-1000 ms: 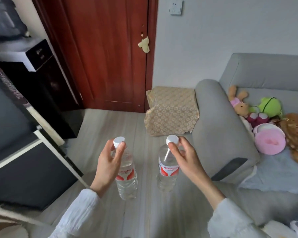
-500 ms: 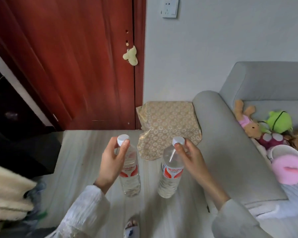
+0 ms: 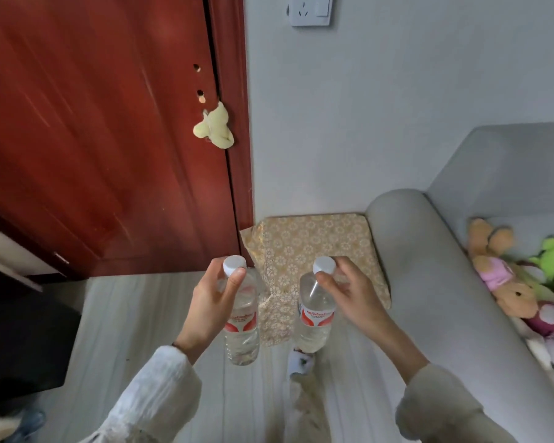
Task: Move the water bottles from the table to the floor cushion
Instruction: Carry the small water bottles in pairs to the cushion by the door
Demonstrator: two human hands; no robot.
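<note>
I carry two clear water bottles with white caps and red labels, both upright in the air above the floor. My left hand point(image 3: 210, 306) grips the left bottle point(image 3: 242, 327) round its neck just under the cap. My right hand point(image 3: 349, 292) pinches the neck of the right bottle point(image 3: 314, 321) the same way. Just beyond them lies the floor cushion point(image 3: 314, 247), tan with a white flower pattern, in the corner between the door and the sofa arm. The bottles hang in front of its near edge.
A red wooden door point(image 3: 109, 139) stands on the left, the grey wall behind. The grey sofa's arm point(image 3: 429, 282) borders the cushion on the right, with plush toys point(image 3: 506, 282) on the seat. A dark cabinet point(image 3: 23, 340) is at far left. My slipper point(image 3: 299, 362) shows below.
I have stepped closer to the cushion and the view has swung right. The cushion now lies right behind the bottles. Both hands keep the same grip.
</note>
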